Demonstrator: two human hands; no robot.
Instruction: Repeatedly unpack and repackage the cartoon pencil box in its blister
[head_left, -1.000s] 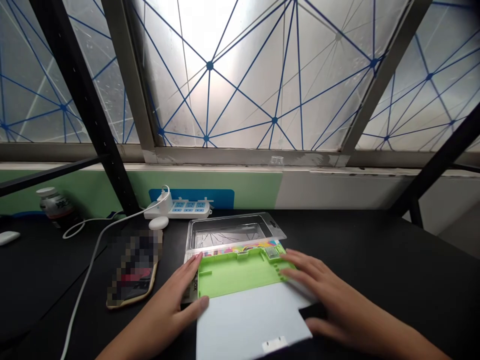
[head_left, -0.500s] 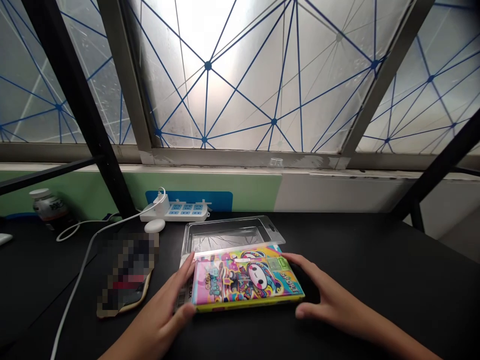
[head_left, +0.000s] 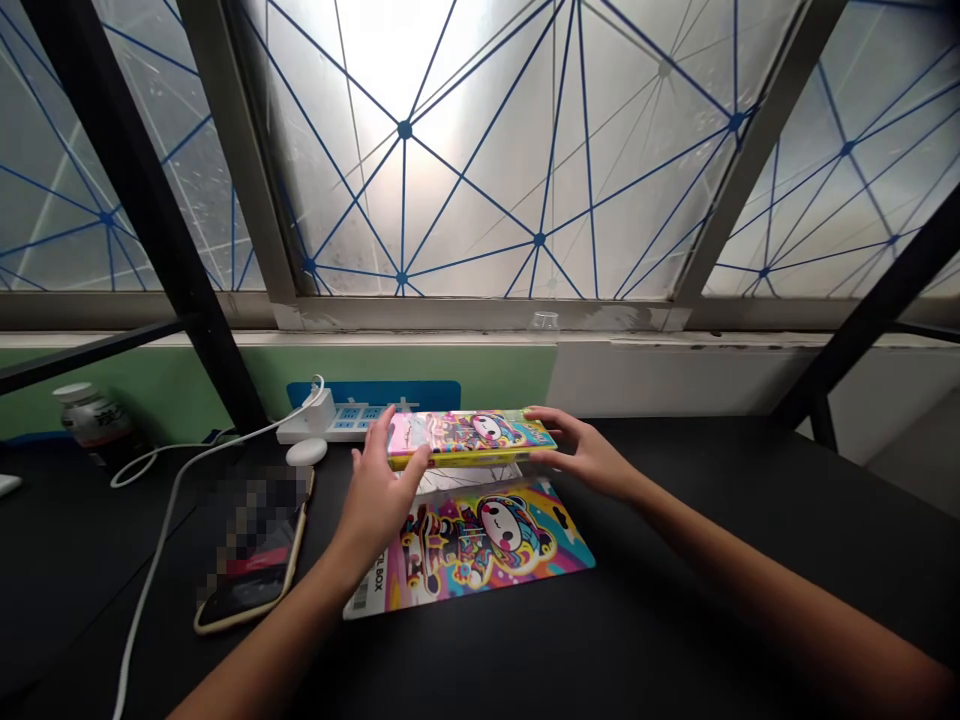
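Note:
I hold a flat colourful cartoon-printed box (head_left: pixel 471 436) lifted above the black table (head_left: pixel 712 560), one hand at each end. My left hand (head_left: pixel 379 495) grips its left end with thumb and fingers. My right hand (head_left: pixel 581 452) grips its right end. Below the box lies a colourful printed card (head_left: pixel 480 545) flat on the table. A clear plastic tray (head_left: pixel 457 478) is mostly hidden behind the box and card.
A phone (head_left: pixel 251 560) lies at the left of the card. A white power strip (head_left: pixel 334 420) with a plugged charger and white cable (head_left: pixel 161 540) sits by the wall, beside a small white oval object (head_left: pixel 306 452). A bottle (head_left: pixel 94 420) stands far left.
The open green-lined box was closed, then lifted off the table and carried away from me. The printed card that lay beneath it now shows.

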